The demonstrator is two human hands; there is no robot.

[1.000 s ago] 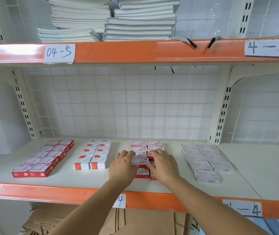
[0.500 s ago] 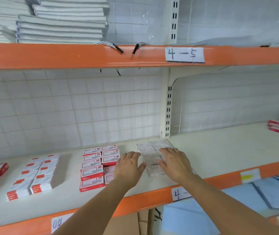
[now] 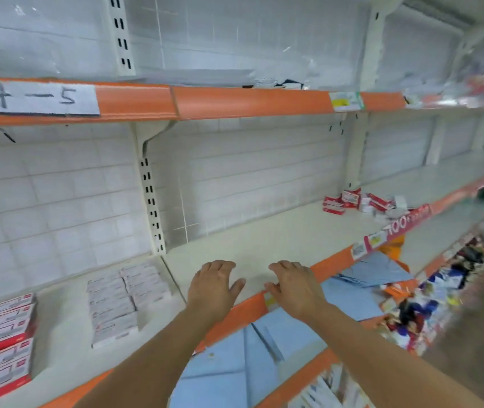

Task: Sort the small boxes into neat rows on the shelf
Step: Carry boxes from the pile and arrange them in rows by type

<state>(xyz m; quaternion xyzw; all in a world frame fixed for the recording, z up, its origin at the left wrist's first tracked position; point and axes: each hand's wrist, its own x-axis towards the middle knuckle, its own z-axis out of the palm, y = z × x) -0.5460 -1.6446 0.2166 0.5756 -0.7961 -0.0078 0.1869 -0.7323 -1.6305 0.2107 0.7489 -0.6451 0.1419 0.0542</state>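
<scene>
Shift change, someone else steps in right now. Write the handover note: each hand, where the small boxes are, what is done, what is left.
Left hand: open, holds nothing, over bare shelf near the front edge.
Right hand: open, holds nothing, at the orange shelf lip.
Done: white boxes lie in two neat rows on the left section; red-and-white boxes are lined up at the far left.
Left: a loose pile of red-and-white boxes lies jumbled further right on the same shelf level, near the back. Sorting it into rows looks like the next job. The stretch between hands and pile has no boxes on it.
</scene>
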